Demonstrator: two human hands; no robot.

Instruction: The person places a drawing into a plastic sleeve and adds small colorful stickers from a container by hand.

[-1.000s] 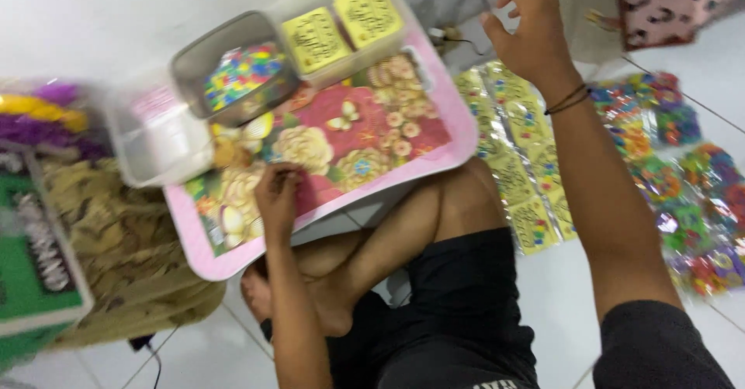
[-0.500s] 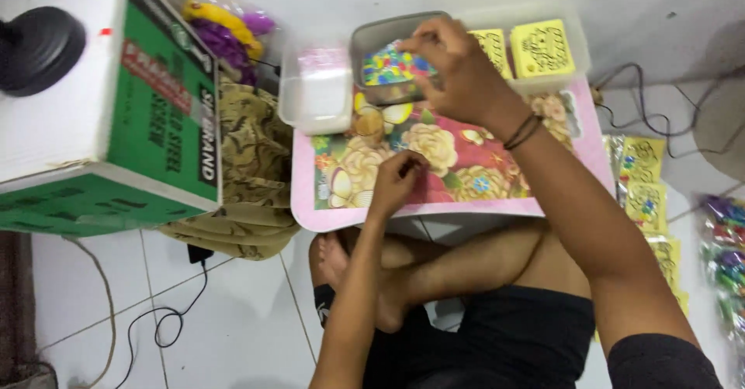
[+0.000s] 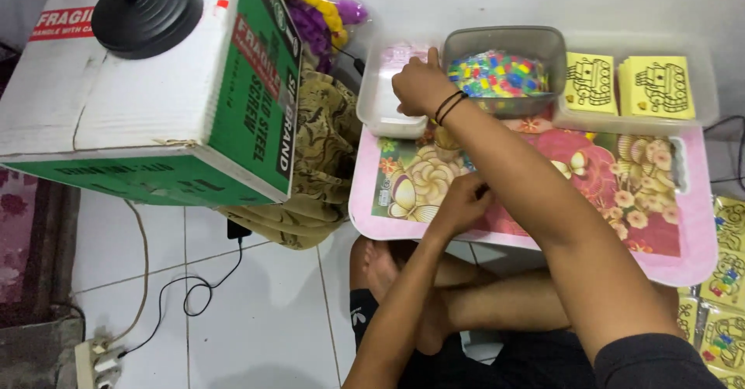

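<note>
The right hand (image 3: 419, 86) reaches into a clear plastic tub (image 3: 380, 106) at the far edge of the pink flowered tray (image 3: 543, 179), fingers curled inside; whether they pinch anything I cannot tell. Just beside it sits a grey tub of coloured beads (image 3: 500, 71). The left hand (image 3: 459, 203) rests on the tray, fingers bunched together. Yellow cards (image 3: 660, 86) lie further right.

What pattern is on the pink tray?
The pink tray carries a floral print with butterflies, seen in the head view.
</note>
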